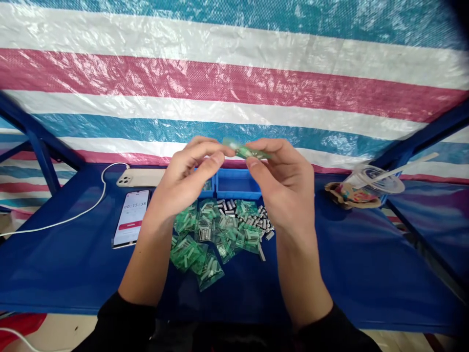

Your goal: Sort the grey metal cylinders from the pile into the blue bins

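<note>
Raised over the table, a small green translucent plastic bag is stretched between my two hands and slightly blurred. My right hand pinches it between thumb and fingers. The thumb and index finger of my left hand close on its left end. Beneath my hands lies a pile of similar green bags with short metal pieces inside. Loose silver metal cylinders are heaped at the pile's right, partly behind my right wrist.
Behind the pile stand blue plastic bins. At left are a phone showing a timer, a beige phone and a white cable. A plastic cup with a straw sits at right. Striped sheeting hangs behind the blue table.
</note>
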{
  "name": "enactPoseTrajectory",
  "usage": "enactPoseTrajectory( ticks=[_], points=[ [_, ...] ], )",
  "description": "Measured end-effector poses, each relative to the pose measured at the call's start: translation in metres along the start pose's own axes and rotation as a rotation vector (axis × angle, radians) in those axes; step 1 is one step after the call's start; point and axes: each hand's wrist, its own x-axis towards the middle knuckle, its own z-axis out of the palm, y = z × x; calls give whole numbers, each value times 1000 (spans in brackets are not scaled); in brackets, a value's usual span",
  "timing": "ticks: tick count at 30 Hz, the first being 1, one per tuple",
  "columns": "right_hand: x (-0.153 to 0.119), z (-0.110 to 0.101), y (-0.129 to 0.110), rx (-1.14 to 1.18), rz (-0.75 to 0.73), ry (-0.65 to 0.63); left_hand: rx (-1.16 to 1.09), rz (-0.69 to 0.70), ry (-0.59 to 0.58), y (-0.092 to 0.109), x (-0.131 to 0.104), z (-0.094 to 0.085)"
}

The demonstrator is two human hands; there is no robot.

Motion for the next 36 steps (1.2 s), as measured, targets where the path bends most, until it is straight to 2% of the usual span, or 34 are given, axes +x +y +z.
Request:
enactPoseTrajectory(
  ticks=[3,5,9,13,14,16,19,24,29,31,36],
  points=[
    [8,8,-2,-156,-89,-25,-155,-158,92,-6,0,-6],
    [11,13,-1,-221,-135,-43,-177,-195,140,-9,0,-8],
    [11,18,7,-313,-140,-124,-173,-162,120,-14,-1,-6],
    [12,11,21,-290,38,-168,29,42,285,-14,-2,2],
    [12,8,23,-218,95,-198,105,101,283,-13,-3,4],
    [13,2,25,-11,176,-268,239,178,202,-11,-4,6],
    [13,-1,25,207,221,-272,382,192,53,-11,-5,5],
    [11,8,27,120,170,-70,470,64,-63,-14,-4,-1],
    [11,10,35,139,146,-47,259,-33,-223,-12,-1,-8],
    [11,9,36,191,179,-29,173,-91,-213,-12,0,-8],
    [12,9,36,284,264,-23,-28,-216,-22,-16,0,-3]
  ],
)
